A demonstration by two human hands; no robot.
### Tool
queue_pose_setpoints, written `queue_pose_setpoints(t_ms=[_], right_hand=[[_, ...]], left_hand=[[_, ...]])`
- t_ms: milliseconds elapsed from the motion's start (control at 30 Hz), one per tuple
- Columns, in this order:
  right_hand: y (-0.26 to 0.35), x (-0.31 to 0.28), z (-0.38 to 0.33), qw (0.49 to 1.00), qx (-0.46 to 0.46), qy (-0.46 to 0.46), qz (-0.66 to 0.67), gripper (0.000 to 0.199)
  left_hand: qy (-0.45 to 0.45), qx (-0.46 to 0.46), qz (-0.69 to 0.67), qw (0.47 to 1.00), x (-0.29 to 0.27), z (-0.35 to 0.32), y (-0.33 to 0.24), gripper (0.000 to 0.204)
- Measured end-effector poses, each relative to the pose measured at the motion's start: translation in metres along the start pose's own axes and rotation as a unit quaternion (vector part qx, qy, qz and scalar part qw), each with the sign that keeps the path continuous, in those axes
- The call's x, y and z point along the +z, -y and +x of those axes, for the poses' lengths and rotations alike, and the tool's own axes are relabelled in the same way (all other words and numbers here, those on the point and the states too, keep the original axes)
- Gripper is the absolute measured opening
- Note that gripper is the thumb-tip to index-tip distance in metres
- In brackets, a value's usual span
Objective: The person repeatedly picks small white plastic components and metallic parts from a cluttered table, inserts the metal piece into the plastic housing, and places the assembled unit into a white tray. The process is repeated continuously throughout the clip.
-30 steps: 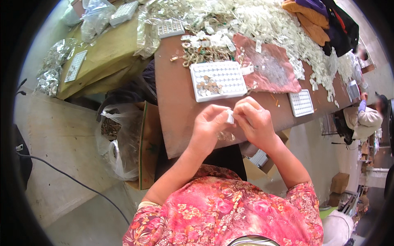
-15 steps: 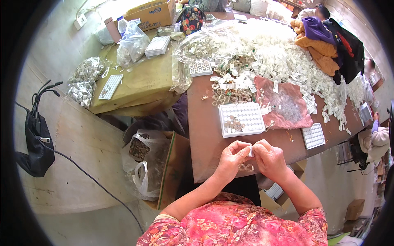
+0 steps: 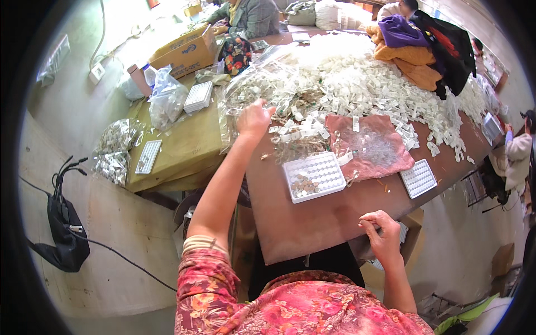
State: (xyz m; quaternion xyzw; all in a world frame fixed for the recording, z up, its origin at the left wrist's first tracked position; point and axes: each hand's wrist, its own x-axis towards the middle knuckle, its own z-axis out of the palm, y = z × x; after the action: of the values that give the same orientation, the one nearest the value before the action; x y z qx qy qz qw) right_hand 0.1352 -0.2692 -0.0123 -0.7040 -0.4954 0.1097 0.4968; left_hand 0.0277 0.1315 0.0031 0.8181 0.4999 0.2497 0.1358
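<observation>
My left hand is stretched out to the far left of the brown table, over a spot beside the plastic sheeting. Its back is toward me and its fingertips are mostly hidden. Near the table's front edge, my right hand has thumb and forefinger pinched together; anything between them is too small to make out. Between the hands lies a white dimpled tray with small round silvery pieces gathered at its left. Behind it are white tags on strings and a pink cloth bearing clear plastic bits.
A large heap of white tags covers the table's back. Another white tray sits at the right edge. On the yellowish table at left are stacked trays, bags and a carton. Other people sit farther back.
My hands, which were together on a small white thing, have parted. The left reached forward and left; the right moved slightly right and down. The view has shifted.
</observation>
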Motion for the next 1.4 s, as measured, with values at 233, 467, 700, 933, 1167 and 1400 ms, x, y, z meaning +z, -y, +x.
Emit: queue_pose_setpoints(t_ms=[233,467,700,933,1167,1400], right_hand=[[-0.006,-0.018,-0.009,0.998,0.047,-0.029,-0.001,0.001],[-0.003,-0.008,0.012,1.0,0.016,-0.014,0.022,0.005],[0.018,0.024,0.084,0.985,-0.001,-0.027,0.17,0.028],[0.036,0.061,0.084,0.942,0.112,-0.006,0.317,0.041],[0.038,0.053,0.062,0.998,-0.055,-0.029,-0.013,0.032],[0.045,0.042,0.058,0.936,-0.311,-0.02,-0.162,0.038]], left_hand=[[-0.016,-0.078,-0.183,0.98,0.069,0.017,0.022,0.015],[0.022,-0.093,-0.595,0.798,0.007,-0.011,0.007,0.016],[0.18,-0.18,-0.843,0.474,-0.015,-0.144,-0.046,0.017],[0.11,-0.235,-0.821,0.509,-0.002,-0.23,-0.086,0.016],[0.041,-0.11,-0.724,0.68,-0.01,-0.26,-0.089,0.024],[0.007,-0.011,-0.617,0.787,-0.019,-0.261,-0.088,0.018]])
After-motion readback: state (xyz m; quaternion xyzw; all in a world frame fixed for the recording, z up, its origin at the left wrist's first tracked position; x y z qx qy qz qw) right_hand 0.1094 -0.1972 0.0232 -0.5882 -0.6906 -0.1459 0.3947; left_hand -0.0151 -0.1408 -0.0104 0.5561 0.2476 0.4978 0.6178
